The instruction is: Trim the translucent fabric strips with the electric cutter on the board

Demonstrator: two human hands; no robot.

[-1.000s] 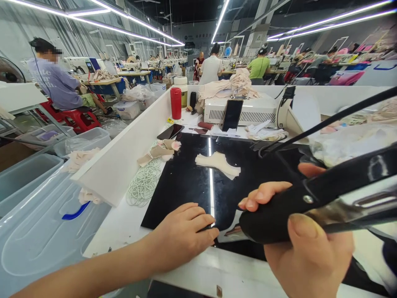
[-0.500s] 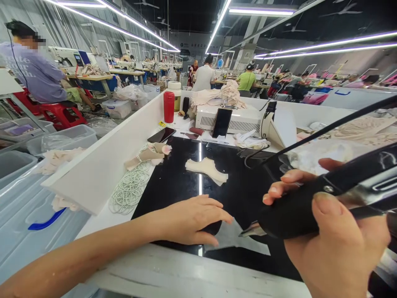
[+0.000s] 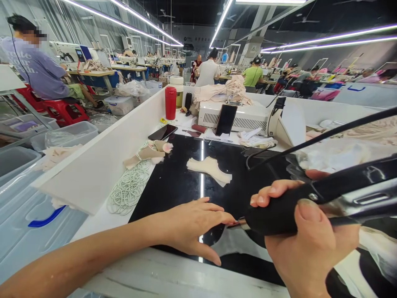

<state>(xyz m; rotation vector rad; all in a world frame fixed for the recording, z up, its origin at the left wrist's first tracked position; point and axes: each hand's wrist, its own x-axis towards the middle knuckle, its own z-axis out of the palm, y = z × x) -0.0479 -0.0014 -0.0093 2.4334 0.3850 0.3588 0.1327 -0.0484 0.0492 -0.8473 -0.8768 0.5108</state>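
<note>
In the head view, our left hand (image 3: 195, 227) lies flat with its fingers spread on the near edge of the black plate (image 3: 176, 182), pressing on a dark piece (image 3: 215, 236). Our right hand (image 3: 310, 248) is wrapped tight round the tool (image 3: 313, 198) over the plate's near right part. The tool's metal tip (image 3: 236, 224) is just beside the left fingertips. A cream piece (image 3: 209, 167) lies mid-plate, bands (image 3: 130, 188) lie off the plate's left edge, and a red bottle (image 3: 170, 103) stands beyond its far edge.

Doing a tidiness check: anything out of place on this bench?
Only mildly: white elastic loops sprawl loose beside the black mat, and beige fabric is heaped on the white machine. Nothing looks spilled or damaged.
</note>
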